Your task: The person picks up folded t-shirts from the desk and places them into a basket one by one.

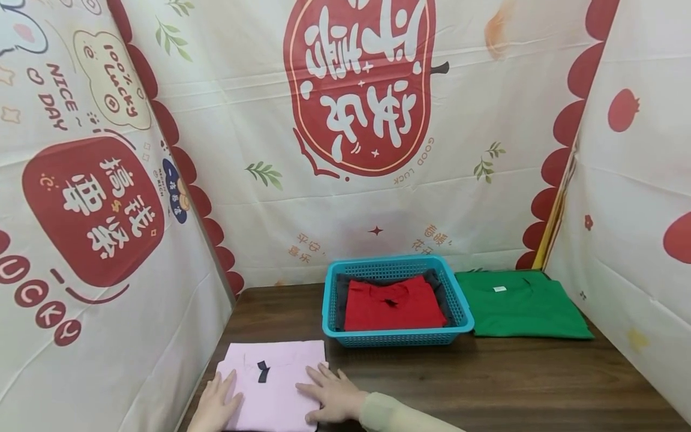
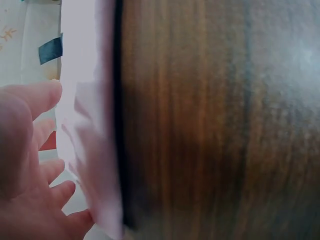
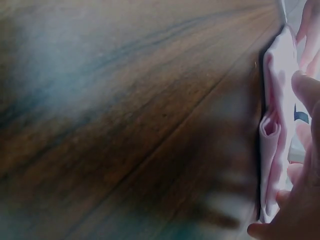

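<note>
A folded pink shirt with a small black tag at its neckline lies flat at the table's front left. My left hand rests on its left edge, fingers spread. On its right edge lies my right hand, also with fingers spread. In the left wrist view the fingers are extended along the side of the pink shirt. The right wrist view shows the folded layers of the pink shirt stacked at its side, with the right hand over them.
A blue plastic basket stands at the back middle, holding a folded red shirt on top of dark grey cloth. Right of it lies a folded green shirt on the brown wooden table. Printed cloth walls the table's back and sides.
</note>
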Demonstrator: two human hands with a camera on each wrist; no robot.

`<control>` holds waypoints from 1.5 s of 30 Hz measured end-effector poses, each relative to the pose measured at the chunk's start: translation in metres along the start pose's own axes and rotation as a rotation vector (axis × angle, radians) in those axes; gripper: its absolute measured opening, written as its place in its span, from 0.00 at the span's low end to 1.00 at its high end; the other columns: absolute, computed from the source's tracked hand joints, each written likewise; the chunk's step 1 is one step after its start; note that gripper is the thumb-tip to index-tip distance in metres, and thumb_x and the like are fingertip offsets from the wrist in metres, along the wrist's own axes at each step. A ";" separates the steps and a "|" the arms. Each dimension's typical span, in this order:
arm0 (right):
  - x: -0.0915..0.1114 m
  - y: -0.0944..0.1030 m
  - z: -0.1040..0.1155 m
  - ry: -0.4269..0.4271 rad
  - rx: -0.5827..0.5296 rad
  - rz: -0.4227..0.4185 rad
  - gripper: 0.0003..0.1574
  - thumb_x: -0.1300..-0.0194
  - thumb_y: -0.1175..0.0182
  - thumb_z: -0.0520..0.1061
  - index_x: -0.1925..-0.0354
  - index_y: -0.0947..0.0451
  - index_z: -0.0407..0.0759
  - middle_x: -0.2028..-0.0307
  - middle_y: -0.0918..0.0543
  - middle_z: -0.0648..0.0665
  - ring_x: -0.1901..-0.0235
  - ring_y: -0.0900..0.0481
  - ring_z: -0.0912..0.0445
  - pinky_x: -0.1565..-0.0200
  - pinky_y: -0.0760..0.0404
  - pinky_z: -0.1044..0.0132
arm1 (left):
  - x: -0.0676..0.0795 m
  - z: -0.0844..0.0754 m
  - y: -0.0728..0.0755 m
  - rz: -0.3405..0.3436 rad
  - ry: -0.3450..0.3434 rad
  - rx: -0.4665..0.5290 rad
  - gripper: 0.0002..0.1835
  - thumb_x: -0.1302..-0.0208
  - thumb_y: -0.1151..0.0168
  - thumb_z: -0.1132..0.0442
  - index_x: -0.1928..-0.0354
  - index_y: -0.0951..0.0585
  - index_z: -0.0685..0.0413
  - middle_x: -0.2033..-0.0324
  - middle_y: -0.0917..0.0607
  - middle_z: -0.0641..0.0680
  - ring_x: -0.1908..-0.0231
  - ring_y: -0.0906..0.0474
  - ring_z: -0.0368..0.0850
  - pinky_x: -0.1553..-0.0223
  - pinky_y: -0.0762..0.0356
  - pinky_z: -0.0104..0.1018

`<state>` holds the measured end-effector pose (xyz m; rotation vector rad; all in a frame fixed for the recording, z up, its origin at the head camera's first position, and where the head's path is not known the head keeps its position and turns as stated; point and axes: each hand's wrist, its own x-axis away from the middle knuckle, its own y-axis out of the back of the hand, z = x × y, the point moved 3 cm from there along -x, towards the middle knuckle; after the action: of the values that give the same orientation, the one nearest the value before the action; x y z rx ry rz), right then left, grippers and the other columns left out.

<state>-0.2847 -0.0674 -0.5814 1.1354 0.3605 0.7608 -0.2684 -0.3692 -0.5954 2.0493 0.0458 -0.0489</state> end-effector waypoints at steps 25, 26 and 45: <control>-0.007 -0.013 -0.006 -0.049 0.070 0.050 0.42 0.36 0.54 0.76 0.28 0.45 0.72 0.25 0.51 0.55 0.26 0.58 0.48 0.38 0.55 0.29 | 0.006 -0.012 -0.009 0.121 0.078 -0.005 0.39 0.31 0.48 0.44 0.28 0.42 0.60 0.31 0.57 0.78 0.34 0.66 0.81 0.44 0.67 0.80; -0.007 -0.014 -0.007 -0.050 0.065 0.052 0.42 0.36 0.55 0.76 0.28 0.45 0.72 0.25 0.51 0.55 0.26 0.58 0.48 0.38 0.55 0.29 | 0.006 -0.013 -0.009 0.119 0.078 -0.004 0.38 0.31 0.48 0.44 0.28 0.42 0.60 0.31 0.57 0.78 0.34 0.66 0.81 0.44 0.67 0.80; 0.005 -0.013 -0.012 -0.083 0.048 0.092 0.41 0.38 0.51 0.75 0.28 0.43 0.73 0.26 0.48 0.55 0.27 0.56 0.48 0.39 0.53 0.27 | 0.014 -0.021 -0.020 0.108 0.090 -0.022 0.38 0.31 0.48 0.44 0.28 0.41 0.60 0.31 0.54 0.77 0.34 0.63 0.81 0.44 0.63 0.79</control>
<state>-0.2840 -0.0587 -0.5976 1.2314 0.2588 0.7867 -0.2550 -0.3411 -0.6043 2.0279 -0.0086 0.1112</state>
